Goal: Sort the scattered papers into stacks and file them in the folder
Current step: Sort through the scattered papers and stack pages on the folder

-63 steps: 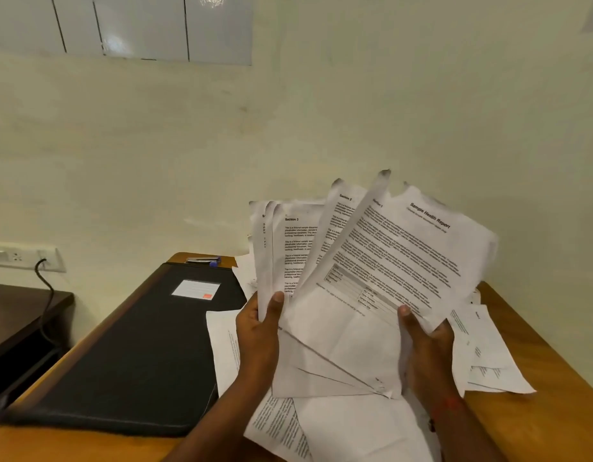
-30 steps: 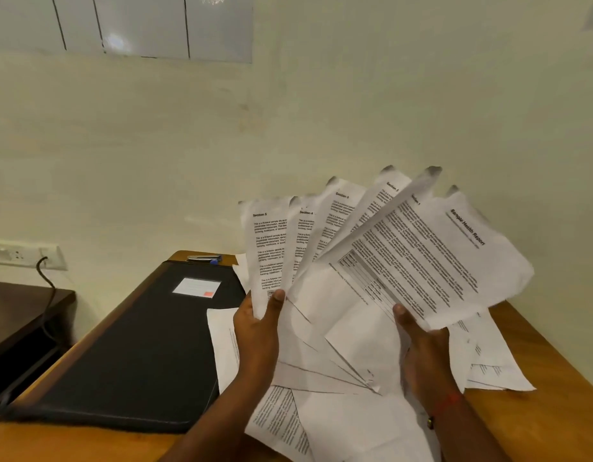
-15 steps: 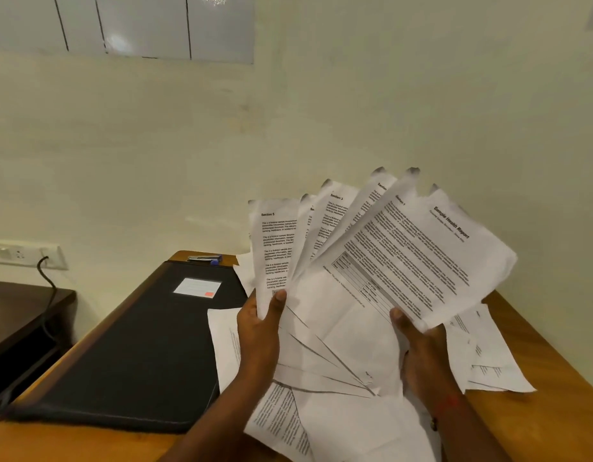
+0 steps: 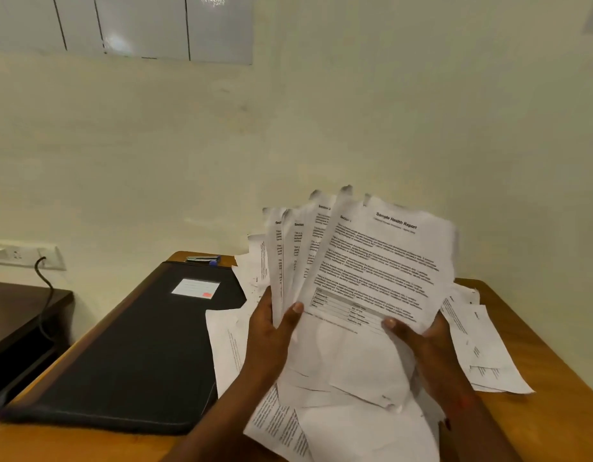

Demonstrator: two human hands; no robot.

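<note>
The left hand [image 4: 268,331] and right hand [image 4: 418,341] grip a fan of wrinkled papers [image 4: 372,261], with the black folder [image 4: 138,355] left of them and bare counter [image 4: 555,411] to the right.

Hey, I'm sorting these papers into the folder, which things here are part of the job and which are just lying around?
Part of the job:
fanned sheets, gripped by left hand and right hand
loose papers on the desk
closed black folder

Just lying about:
small blue-and-silver item at the desk's far edge
wall socket and cable
dark side table
</note>
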